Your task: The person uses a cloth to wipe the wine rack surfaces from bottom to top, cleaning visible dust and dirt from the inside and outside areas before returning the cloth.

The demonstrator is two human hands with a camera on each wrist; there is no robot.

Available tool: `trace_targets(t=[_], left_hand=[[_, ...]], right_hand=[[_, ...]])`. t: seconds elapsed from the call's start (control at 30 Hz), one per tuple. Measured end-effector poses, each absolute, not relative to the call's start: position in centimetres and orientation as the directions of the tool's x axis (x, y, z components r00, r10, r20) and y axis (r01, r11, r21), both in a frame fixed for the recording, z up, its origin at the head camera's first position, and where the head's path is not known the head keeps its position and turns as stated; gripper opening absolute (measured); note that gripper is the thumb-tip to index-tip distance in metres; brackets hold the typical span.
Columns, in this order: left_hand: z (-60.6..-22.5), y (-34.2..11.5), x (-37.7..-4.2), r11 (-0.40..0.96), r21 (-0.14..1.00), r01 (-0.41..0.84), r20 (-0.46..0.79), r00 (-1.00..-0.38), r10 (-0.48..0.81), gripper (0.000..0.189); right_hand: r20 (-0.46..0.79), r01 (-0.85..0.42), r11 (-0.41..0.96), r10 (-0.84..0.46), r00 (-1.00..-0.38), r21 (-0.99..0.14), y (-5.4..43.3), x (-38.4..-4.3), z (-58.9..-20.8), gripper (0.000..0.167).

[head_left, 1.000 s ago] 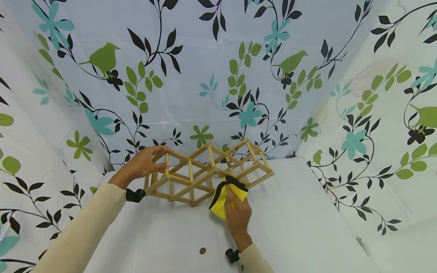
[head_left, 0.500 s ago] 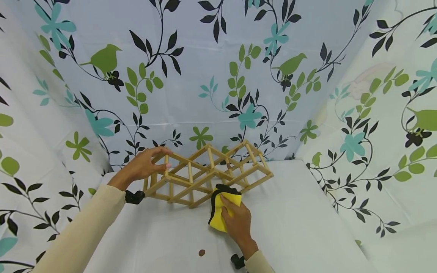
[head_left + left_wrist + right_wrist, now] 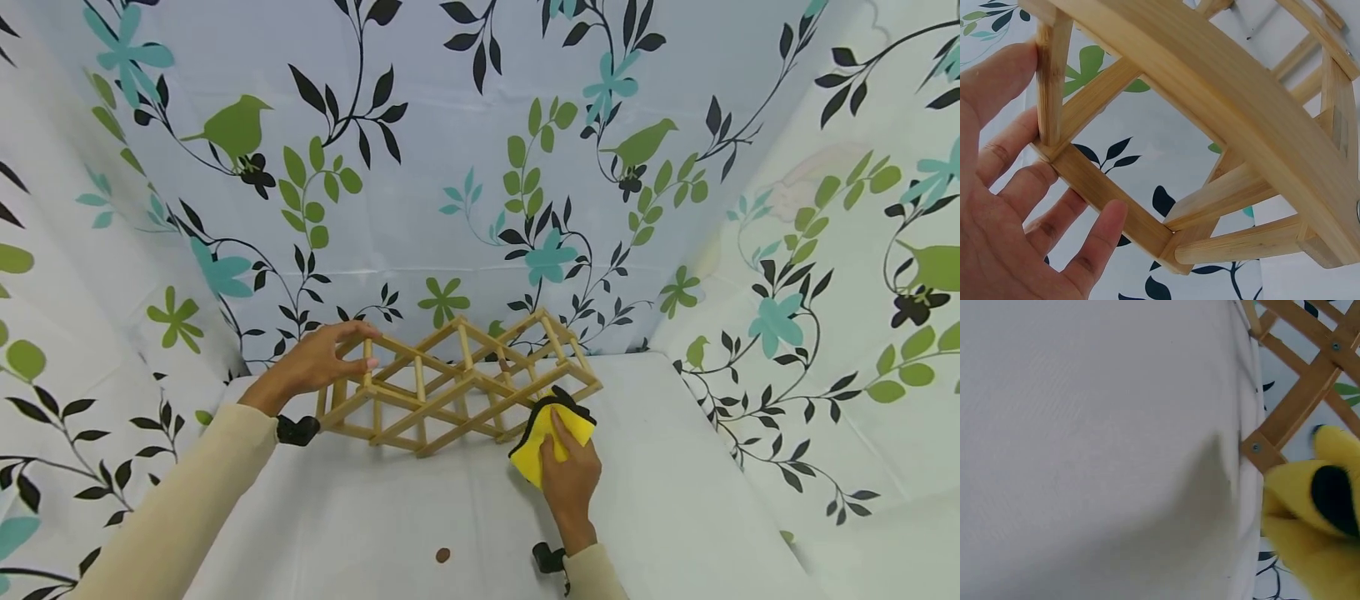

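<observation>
Holding the left end of a wooden rack (image 3: 474, 380) with the left hand (image 3: 322, 358), with the thumb and pointing finger on two sides of a thin post (image 3: 1052, 87) and the other fingers spread apart. Pinching a bunched-up yellow cloth (image 3: 534, 458) with black edges in the right hand (image 3: 572, 475), with bent fingers close together on it. Holding the cloth at the front of the rack, near the right end. Having the rack stretched out in a crisscross at the back of a white table (image 3: 352, 517), near a flowery sheet (image 3: 405, 225). Wearing cream sleeves (image 3: 187, 500).
</observation>
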State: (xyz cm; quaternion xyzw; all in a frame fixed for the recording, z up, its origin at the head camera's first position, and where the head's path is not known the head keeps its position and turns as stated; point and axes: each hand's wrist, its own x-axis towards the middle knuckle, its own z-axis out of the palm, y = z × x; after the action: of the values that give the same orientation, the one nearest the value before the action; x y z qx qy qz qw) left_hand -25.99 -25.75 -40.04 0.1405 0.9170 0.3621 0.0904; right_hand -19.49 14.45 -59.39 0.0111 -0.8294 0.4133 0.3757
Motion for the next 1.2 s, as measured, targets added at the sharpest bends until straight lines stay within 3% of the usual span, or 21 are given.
trace_targets(t=[0.13, 0.27, 0.33, 0.5, 0.6, 0.77, 0.9, 0.97, 1.07, 1.2], left_hand=[[-39.9, -25.8, -25.8, 0.700, 0.691, 0.180, -0.061, -0.950, 0.305, 0.051], [-39.9, -25.7, -25.7, 0.699, 0.694, 0.175, -0.066, -0.951, 0.303, 0.051], [-39.9, -25.6, -25.7, 0.701, 0.690, 0.181, -0.066, -0.949, 0.309, 0.052], [-39.9, -25.6, -25.5, 0.699, 0.692, 0.183, -0.057, -0.951, 0.305, 0.050], [-39.9, -25.6, -25.5, 0.690, 0.701, 0.179, -0.056, -0.951, 0.304, 0.049], [-40.0, -25.6, -25.5, 0.682, 0.710, 0.179, -0.066, -0.946, 0.317, 0.050], [-39.9, -25.8, -25.5, 0.686, 0.704, 0.184, -0.061, -0.947, 0.317, 0.051], [-39.9, -25.8, -25.5, 0.687, 0.702, 0.188, -0.056, -0.947, 0.316, 0.051], [-39.9, -25.7, -25.6, 0.685, 0.704, 0.187, -0.058, -0.946, 0.318, 0.051], [-40.0, -25.5, -25.5, 0.694, 0.698, 0.179, -0.065, -0.949, 0.309, 0.052]], right_hand=[[0.605, -0.401, 0.614, 0.160, -0.780, -0.680, 14.6, -19.7, -58.9, 0.049], [0.542, -0.291, 0.706, 0.156, -0.826, -0.646, 15.7, -19.5, -59.2, 0.046], [0.567, -0.272, 0.714, 0.208, -0.797, -0.645, 16.6, -19.1, -59.4, 0.047], [0.681, -0.408, 0.604, 0.332, -0.653, -0.685, 18.9, -19.5, -58.1, 0.047], [0.666, -0.412, 0.559, 0.388, -0.637, -0.719, 19.8, -20.8, -57.1, 0.049], [0.579, -0.298, 0.591, 0.367, -0.728, -0.750, 19.2, -21.4, -58.1, 0.048], [0.399, -0.213, 0.601, 0.195, -0.896, -0.771, 16.9, -20.1, -60.0, 0.046], [0.296, -0.176, 0.576, 0.120, -0.948, -0.798, 15.9, -19.5, -60.5, 0.045], [0.268, -0.151, 0.518, 0.158, -0.950, -0.842, 15.1, -19.0, -60.6, 0.044], [0.331, -0.165, 0.478, 0.287, -0.899, -0.863, 14.6, -19.3, -60.8, 0.045]])
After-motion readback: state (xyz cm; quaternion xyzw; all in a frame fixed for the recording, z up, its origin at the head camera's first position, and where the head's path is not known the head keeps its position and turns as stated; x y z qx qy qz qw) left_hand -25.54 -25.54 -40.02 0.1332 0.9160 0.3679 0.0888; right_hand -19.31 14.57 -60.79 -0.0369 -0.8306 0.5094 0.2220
